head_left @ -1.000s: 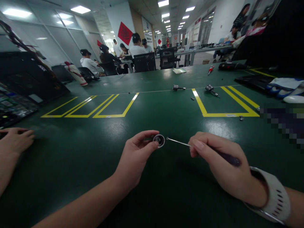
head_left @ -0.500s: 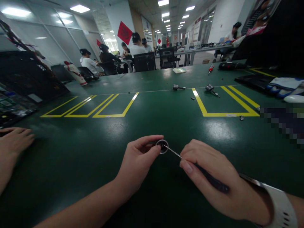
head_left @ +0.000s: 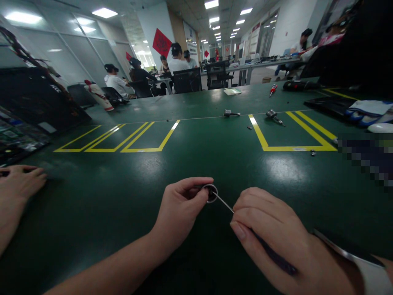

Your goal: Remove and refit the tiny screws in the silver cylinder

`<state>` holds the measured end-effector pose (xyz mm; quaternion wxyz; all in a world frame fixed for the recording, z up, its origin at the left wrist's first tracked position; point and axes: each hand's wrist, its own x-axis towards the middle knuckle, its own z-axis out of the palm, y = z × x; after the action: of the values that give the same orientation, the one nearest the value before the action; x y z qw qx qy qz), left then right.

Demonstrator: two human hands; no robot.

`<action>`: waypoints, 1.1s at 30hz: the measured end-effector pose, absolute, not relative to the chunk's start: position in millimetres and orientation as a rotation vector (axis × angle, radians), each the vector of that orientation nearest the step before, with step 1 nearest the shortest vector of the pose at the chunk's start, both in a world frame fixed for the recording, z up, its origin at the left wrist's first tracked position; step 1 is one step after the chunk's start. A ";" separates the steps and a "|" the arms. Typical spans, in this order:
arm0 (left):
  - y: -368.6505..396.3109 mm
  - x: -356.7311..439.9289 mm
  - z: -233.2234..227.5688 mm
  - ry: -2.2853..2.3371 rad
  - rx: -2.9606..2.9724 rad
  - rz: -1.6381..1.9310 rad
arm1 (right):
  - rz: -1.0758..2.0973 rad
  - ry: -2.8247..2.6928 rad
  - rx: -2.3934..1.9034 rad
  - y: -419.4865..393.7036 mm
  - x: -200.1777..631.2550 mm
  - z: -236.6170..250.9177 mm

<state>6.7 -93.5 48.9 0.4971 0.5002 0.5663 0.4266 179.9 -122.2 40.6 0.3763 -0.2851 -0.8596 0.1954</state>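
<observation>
Between the thumb and fingers of my left hand point(head_left: 181, 207) is a small round metal part point(head_left: 212, 187) with a bright rim and a dark inside. Its open face is turned toward the right. My right hand point(head_left: 270, 233) grips a screwdriver point(head_left: 224, 203) by its dark handle, and the thin shaft slants up to the left. The tip reaches inside the rim; what it touches there is too small to make out. Both hands are above the green table point(head_left: 132, 213), near its front.
Two metal parts with shafts, one point(head_left: 231, 113) in the middle and one point(head_left: 275, 117) inside yellow tape, lie farther back. Small pieces point(head_left: 312, 153) sit near the tape. A red screwdriver point(head_left: 273, 90) and gloves point(head_left: 370, 111) are at right. Another person's hand point(head_left: 23, 184) rests at left.
My right hand has moved slightly down and its wrist has turned, so the screwdriver slopes more steeply. My left hand still holds the round part, almost in place.
</observation>
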 end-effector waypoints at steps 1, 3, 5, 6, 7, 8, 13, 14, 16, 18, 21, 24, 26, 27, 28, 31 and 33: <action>-93.2 6.4 48.7 1.368 1.214 1.034 | 0.501 -2.197 -0.738 -122.5 179.3 40.3; -92.5 5.8 48.3 1.353 1.229 1.041 | 0.514 -2.162 -0.773 -122.4 178.2 40.0; -91.8 5.6 48.0 1.339 1.251 1.042 | 0.531 -2.116 -0.800 -121.9 177.5 40.4; -91.6 5.6 47.7 1.338 1.261 1.038 | 0.533 -2.110 -0.798 -121.7 177.4 40.8; -91.4 5.6 47.3 1.341 1.269 1.034 | 0.529 -2.119 -0.787 -121.6 177.5 41.1; -91.1 5.6 46.7 1.345 1.278 1.030 | 0.517 -2.134 -0.772 -121.7 177.7 41.3; -87.8 3.5 38.4 1.275 1.331 1.000 | 0.550 -2.075 -0.751 -121.2 182.3 39.4; -86.7 2.6 35.6 1.239 1.343 0.983 | 0.615 -2.010 -0.768 -120.1 184.1 38.5; -84.4 0.4 29.8 1.157 1.400 0.930 | 0.803 -1.805 -0.837 -115.8 187.4 36.0; -82.0 -2.4 24.6 1.124 1.551 0.896 | 1.024 -1.513 -0.884 -108.4 189.4 33.0; -79.3 -6.9 19.8 1.179 1.883 0.845 | 1.423 -1.159 -0.869 -93.8 188.8 28.0; -76.8 -8.5 18.0 1.287 2.184 0.768 | 1.646 -0.936 -0.835 -80.8 187.9 23.1; -73.4 -6.4 17.1 1.373 2.347 0.748 | 1.695 -0.838 -0.826 -75.4 188.9 20.3; -70.8 -4.5 16.5 1.411 2.407 0.750 | 1.703 -0.809 -0.819 -73.9 189.8 19.3; -67.6 -2.2 15.7 1.446 2.447 0.760 | 1.705 -0.793 -0.811 -73.0 190.8 18.4; -55.7 4.5 12.7 1.505 2.443 0.804 | 1.692 -0.785 -0.784 -72.6 193.1 16.9; -47.8 7.5 10.9 1.550 2.309 0.817 | 1.685 -0.784 -0.770 -73.1 193.7 16.6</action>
<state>7.5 -47.8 10.9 0.1213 0.7906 0.5310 0.2797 193.7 -73.1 16.6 0.5353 -0.3234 -0.3292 0.7074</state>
